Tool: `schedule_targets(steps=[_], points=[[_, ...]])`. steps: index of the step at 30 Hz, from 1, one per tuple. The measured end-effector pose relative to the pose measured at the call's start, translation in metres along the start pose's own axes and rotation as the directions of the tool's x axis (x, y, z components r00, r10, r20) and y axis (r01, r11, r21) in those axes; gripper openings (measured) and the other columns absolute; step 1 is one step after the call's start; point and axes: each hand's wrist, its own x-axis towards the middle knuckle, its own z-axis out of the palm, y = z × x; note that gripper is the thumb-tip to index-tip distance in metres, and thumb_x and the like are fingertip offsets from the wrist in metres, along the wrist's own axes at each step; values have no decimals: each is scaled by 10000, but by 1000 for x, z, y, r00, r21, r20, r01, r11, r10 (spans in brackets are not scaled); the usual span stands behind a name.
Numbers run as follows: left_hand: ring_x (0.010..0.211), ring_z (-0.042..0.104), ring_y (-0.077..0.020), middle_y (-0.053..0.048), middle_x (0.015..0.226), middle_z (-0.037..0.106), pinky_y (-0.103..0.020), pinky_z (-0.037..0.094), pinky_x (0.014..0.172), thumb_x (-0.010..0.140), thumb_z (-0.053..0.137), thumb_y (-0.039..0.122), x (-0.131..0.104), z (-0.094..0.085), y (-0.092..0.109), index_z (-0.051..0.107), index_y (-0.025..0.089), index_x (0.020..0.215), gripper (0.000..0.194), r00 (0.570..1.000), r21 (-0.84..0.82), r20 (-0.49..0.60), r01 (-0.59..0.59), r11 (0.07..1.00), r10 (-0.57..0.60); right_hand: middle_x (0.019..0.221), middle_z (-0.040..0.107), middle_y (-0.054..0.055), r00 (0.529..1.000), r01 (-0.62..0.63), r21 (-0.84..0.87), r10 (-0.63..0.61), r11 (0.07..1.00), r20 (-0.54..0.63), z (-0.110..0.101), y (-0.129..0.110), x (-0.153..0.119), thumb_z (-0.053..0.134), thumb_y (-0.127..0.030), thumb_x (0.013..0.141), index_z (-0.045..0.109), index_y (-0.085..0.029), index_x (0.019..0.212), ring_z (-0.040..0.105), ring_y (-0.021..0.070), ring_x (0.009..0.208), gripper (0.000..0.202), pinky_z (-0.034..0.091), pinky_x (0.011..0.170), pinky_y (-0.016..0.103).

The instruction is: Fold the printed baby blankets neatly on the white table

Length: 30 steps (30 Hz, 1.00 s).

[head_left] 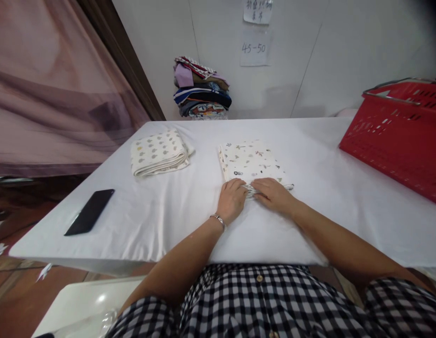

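A folded white cloth with small printed figures lies in the middle of the table, its layered edge towards me. My left hand grips the near left part of that edge, thumb below and fingers on top. Close beside it, my right hand holds the same edge further right, fingers curled over the layers. Farther left rests another folded cloth, cream with rows of grey motifs; neither hand touches it. The undersides of both hands are hidden.
A black phone-like slab lies at the table's left. On the right stands a red plastic basket with a metal handle. Behind the white-covered table rises a pile of folded fabrics. A pale stool is below, at left.
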Motion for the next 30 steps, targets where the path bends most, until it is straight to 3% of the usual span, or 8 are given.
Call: schedule_targets(steps=[13, 18, 24, 30], points=[[971, 543, -166, -43, 1034, 617, -354, 380, 886, 904, 432, 186, 3, 1, 1, 577, 188, 860, 152, 994, -86, 21, 105, 991, -104, 1182, 599, 95, 996, -92, -82, 90, 992, -26, 0, -6, 3, 428, -270, 911, 534, -203, 1188, 540, 252, 1088, 304, 430, 906, 443], [952, 556, -169, -45, 1035, 624, -350, 383, 878, 895, 448, 183, 2, 2, 1, 576, 192, 867, 131, 999, -32, 13, 53, 998, -52, 1155, 619, 96, 995, -102, -101, 103, 990, 13, 0, -2, 3, 391, -206, 912, 549, -189, 1166, 579, 240, 1024, 299, 455, 874, 422], [1046, 534, -197, -79, 1136, 600, -370, 361, 905, 868, 494, 183, 2, 2, 4, 522, 181, 1106, 239, 1000, 76, 9, -27, 997, 26, 1170, 620, 74, 994, -104, -76, 105, 992, 15, -1, 0, 1, 384, -176, 900, 551, -209, 1170, 586, 224, 1029, 318, 462, 873, 408], [924, 564, -191, -43, 952, 648, -362, 373, 839, 899, 456, 221, 3, 0, 0, 567, 201, 999, 151, 997, 103, 72, -18, 995, 11, 1194, 607, 62, 995, -97, -64, 98, 993, 17, -8, 3, 0, 407, -250, 914, 531, -229, 1199, 541, 227, 1112, 311, 436, 930, 429]])
